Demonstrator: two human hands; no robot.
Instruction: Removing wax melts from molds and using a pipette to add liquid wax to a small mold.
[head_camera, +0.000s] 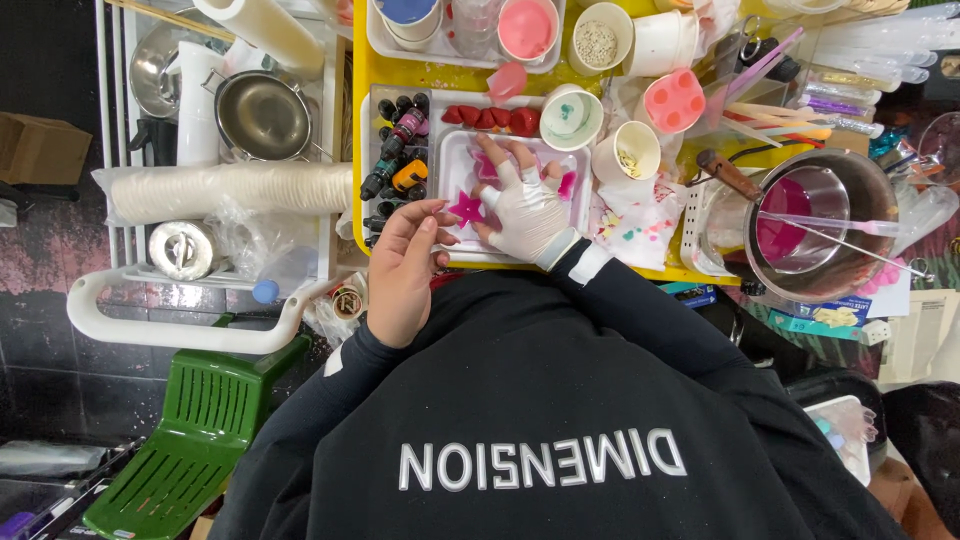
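Note:
My left hand (405, 262) is bare and pinches a pink star-shaped piece (466, 208) at the left edge of a white square tray (447, 150). My right hand (525, 208) wears a white glove and lies flat on the tray with its fingers spread over several small pink pieces (567, 184). The tray rests on a yellow table top (365, 60). Both of my sleeves are black.
Small dye bottles (400, 150) stand left of the tray, and red moulded pieces (490, 117) lie behind it. Paper cups (571, 115) and a pink mould (674, 100) sit further back. A steel pot of pink liquid (815, 222) stands at the right; a green plastic stool (190, 440) is lower left.

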